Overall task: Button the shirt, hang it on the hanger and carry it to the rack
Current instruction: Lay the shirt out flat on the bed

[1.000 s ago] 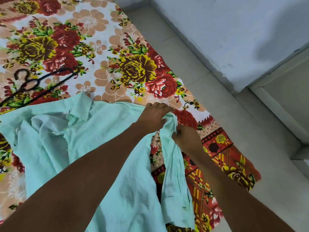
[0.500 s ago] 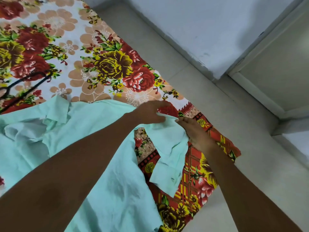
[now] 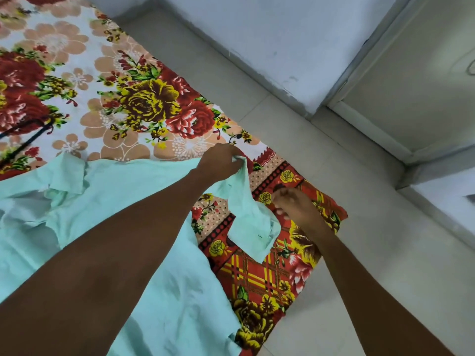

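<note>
A mint-green shirt (image 3: 133, 191) lies spread on a floral bedsheet (image 3: 144, 104), collar toward the left. My left hand (image 3: 221, 160) pinches the shoulder end of the short sleeve (image 3: 249, 222), which lies out to the right over the sheet's red border. My right hand (image 3: 290, 204) is blurred, just right of the sleeve, fingers curled; whether it holds the cloth is unclear. A black hanger (image 3: 28, 140) lies on the sheet at the far left, partly out of view.
The sheet covers a low mattress on a pale tiled floor (image 3: 359, 253). A light blue wall (image 3: 270, 34) runs along the far side, and a door frame (image 3: 365, 119) stands at the right.
The sleeve has been pulled out flatter to the right. My right hand has moved down and away from my left hand. The view has shifted right.
</note>
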